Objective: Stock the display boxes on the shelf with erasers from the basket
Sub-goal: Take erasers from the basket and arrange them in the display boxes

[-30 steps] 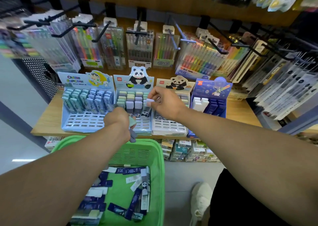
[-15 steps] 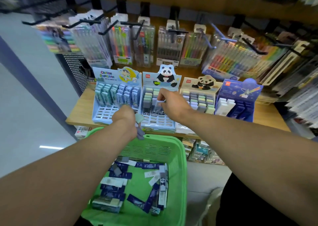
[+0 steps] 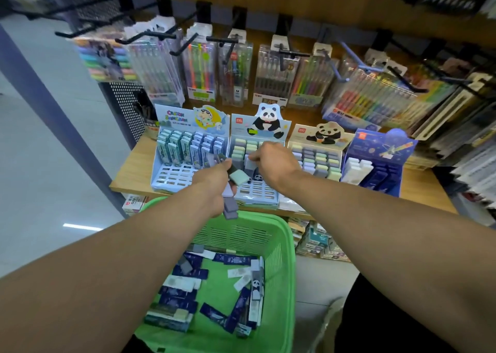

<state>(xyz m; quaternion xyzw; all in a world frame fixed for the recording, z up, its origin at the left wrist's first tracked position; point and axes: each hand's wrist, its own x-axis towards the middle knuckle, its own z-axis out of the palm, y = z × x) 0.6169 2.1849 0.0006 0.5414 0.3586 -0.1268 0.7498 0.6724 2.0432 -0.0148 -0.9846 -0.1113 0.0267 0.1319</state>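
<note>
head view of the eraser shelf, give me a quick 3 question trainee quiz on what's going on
1. True or false: the left hand holds several erasers at once.
2. Which display box is the right hand over? A) the cartoon box B) the tall-panda box C) the dark blue space box
3. Fill in: the loose stock lies in a ____ basket.

Key: 1 true; 2 B; 3 green
</note>
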